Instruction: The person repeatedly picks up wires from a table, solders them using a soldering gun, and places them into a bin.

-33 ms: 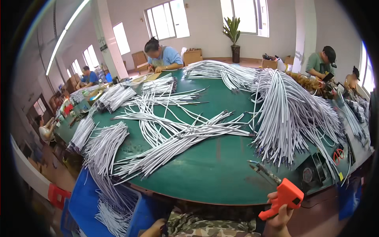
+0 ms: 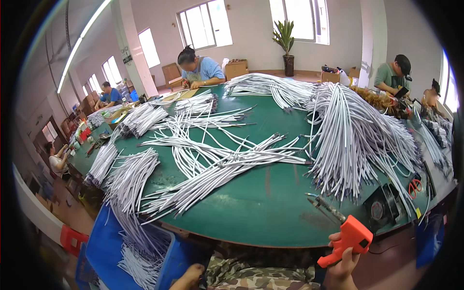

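In my right hand point(image 2: 344, 263) is an orange-red soldering gun point(image 2: 354, 237), gripped by its handle. The gun's dark metal barrel and thin tip point up and left, over the front edge of the green table point(image 2: 251, 222). My left hand point(image 2: 194, 271) is low by my lap, beside the blue bin point(image 2: 170, 256); its fingers are mostly hidden. Ahead of me a loose bundle of white cables point(image 2: 227, 166) lies crossed on the table. A large heap of similar cables point(image 2: 338, 135) with dark ends rises at the right.
A small black fan point(image 2: 379, 208) and red-handled scissors point(image 2: 414, 188) are at the table's right edge. More cable bundles point(image 2: 130, 179) hang over the left edge into the bin. A person in blue point(image 2: 205, 67) works across the table; another in green point(image 2: 391, 75) is at far right.
My left hand has risen slightly by my lap. The view has shifted a little; the soldering gun stays in my right hand, almost in the same place.
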Tool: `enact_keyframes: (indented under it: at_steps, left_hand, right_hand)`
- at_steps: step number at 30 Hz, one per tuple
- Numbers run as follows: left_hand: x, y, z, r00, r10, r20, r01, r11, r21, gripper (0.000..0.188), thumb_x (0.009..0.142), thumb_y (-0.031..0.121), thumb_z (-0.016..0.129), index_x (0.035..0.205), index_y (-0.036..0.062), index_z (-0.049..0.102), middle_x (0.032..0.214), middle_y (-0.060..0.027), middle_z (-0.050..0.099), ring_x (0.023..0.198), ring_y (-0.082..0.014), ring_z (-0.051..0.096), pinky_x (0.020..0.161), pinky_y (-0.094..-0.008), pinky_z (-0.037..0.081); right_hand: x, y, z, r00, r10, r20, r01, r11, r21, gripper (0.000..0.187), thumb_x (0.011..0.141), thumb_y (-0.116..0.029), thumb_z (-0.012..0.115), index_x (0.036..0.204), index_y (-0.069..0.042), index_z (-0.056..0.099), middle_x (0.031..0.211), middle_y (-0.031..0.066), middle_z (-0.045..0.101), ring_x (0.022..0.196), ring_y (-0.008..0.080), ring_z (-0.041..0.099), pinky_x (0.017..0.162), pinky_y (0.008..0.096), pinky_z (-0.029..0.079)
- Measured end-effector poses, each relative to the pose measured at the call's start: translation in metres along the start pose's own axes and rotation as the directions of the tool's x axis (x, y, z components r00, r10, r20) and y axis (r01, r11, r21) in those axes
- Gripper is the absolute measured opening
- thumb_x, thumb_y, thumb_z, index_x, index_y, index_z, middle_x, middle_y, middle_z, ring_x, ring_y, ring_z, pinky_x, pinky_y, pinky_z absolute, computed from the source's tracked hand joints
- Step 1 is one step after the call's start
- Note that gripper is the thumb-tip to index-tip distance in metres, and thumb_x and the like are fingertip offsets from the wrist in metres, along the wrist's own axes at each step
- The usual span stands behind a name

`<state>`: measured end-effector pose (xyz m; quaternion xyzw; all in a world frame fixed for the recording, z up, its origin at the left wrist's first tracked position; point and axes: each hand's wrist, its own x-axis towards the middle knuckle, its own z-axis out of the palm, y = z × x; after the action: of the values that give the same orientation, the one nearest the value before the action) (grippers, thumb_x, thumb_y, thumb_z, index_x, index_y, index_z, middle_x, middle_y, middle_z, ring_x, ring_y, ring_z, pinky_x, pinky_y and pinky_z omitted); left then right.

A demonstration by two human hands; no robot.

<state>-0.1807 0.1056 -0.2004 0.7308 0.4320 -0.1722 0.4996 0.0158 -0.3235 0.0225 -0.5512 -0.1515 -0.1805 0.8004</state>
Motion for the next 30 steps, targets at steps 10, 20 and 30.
enact_keyframes:
  at_steps: [10,20,30]
  left_hand:
    - [-0.059,0.33,-0.069,0.309,0.928,-0.21,-0.871,0.365,0.33,0.013,0.087,0.013,0.063,0.089,0.0001,0.065,0.081,-0.012,0.065,0.074,-0.0254,0.062,0.069,-0.0334,0.049]
    - [0.105,0.49,-0.05,0.547,0.823,0.153,-0.584,0.244,0.774,0.032,0.088,0.02,0.059,0.119,0.0139,0.064,0.104,-0.0157,0.064,0.098,-0.0346,0.062,0.087,-0.042,0.049]
    - [0.015,0.532,-0.134,0.236,0.9,-0.365,-0.918,0.33,0.219,0.024,0.1,0.027,0.05,0.101,0.0046,0.059,0.073,-0.0036,0.055,0.062,-0.014,0.056,0.057,-0.0299,0.046]
  right_hand:
    - [-0.003,0.001,-0.006,0.998,0.027,0.059,-0.024,0.998,-0.054,0.059,0.095,-0.042,0.053,0.128,0.006,0.044,0.095,0.0169,0.063,0.082,0.0209,0.059,0.07,0.0321,0.049]
    - [0.027,0.032,0.013,0.997,0.079,0.016,-0.077,0.993,-0.089,0.057,0.096,-0.039,0.053,0.13,0.005,0.043,0.098,0.0182,0.063,0.085,0.0229,0.061,0.07,0.0326,0.049]
    - [0.035,0.015,-0.016,0.997,0.037,-0.066,-0.046,0.99,-0.132,0.07,0.089,-0.049,0.063,0.129,0.006,0.044,0.106,0.0197,0.061,0.092,0.0241,0.06,0.072,0.0332,0.05]
